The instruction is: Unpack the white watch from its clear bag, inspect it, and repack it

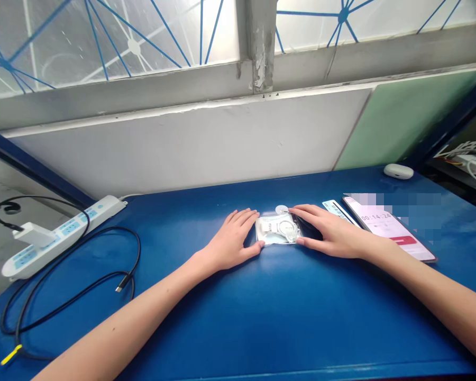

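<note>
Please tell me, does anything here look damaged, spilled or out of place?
Only the window post: its paint is peeling and chipped near the sill. On the blue table nothing is spilled; the left hand and right hand rest flat beside a clear packet.

Place: plain workshop bench by a window.
Evidence: blue worktop (262,317), power strip (59,233), peeling window frame (262,47), timer phone (388,227).
</note>
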{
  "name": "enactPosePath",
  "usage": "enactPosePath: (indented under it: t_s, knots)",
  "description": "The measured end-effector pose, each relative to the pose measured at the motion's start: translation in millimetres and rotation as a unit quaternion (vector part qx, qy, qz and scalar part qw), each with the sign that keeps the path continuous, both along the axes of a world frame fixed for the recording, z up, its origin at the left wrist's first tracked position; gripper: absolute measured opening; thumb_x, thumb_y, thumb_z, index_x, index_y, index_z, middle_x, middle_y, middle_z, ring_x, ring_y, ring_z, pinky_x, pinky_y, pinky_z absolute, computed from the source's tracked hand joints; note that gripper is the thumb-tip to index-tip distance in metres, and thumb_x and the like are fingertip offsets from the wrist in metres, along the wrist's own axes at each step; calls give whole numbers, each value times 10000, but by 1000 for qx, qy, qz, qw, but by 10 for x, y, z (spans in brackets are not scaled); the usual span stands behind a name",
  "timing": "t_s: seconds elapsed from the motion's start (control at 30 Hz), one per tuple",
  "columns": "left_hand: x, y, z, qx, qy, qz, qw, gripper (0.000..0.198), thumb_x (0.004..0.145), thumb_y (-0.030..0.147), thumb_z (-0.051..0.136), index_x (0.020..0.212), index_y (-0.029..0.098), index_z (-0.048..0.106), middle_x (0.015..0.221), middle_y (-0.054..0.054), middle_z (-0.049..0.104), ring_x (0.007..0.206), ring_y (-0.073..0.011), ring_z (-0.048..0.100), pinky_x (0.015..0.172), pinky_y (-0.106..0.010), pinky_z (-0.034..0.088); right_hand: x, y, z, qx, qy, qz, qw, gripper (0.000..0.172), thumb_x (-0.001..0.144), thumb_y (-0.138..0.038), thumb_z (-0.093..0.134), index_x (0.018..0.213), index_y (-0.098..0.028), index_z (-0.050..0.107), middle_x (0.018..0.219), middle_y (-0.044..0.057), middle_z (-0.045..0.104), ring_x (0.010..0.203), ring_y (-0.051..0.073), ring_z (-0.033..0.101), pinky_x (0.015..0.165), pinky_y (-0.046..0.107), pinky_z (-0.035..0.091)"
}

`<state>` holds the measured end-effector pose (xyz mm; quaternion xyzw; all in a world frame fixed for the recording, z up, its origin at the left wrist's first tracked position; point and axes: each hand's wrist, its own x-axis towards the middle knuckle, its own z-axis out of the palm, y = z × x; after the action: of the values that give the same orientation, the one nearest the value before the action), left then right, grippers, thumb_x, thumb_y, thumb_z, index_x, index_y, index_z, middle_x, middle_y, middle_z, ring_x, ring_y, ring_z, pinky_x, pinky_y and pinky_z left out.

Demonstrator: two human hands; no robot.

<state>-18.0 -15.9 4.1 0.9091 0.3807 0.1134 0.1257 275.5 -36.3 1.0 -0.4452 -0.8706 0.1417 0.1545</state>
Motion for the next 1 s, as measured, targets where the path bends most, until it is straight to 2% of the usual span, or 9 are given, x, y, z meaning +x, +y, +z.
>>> enactPosePath:
  t_s: [0.1,0.3,0.53,1.0]
  knots:
    - [-8,2,-24,10,1,4,1000,598,951,425,495,1469,147,384,1537,-126,403,1456,-280,308,1216,-491,190,-1,13,-30,4,-3,-4,1000,716,916,-564,519,1499,-176,372,1495,176,450,1341,352,457,1080,513,428]
    - [-13,6,-48,18,-4,22,1000,595,946,416,497,1464,140,404,1536,-137,400,1457,-327,284,1189,-506,261,-26,12,-51,18,-13,-8,1000,692,934,-556,491,1489,-156,388,1481,188,470,1338,359,460,1076,514,432]
    - [-63,85,15,27,18,-2,999,696,914,610,521,1456,185,420,1510,-101,448,1398,-315,373,1147,-483,317,-44,15,-87,46,-4,1,999,644,958,-514,475,1499,-180,373,1478,171,485,1341,349,457,1080,529,422]
    - [-70,87,5,24,-9,1,1000,691,871,543,610,1425,162,450,1490,-128,464,1408,-332,357,1154,-493,307,-87,2,-70,50,-6,-5,999,614,963,-500,469,1473,-163,412,1471,159,500,1333,340,457,1081,528,422]
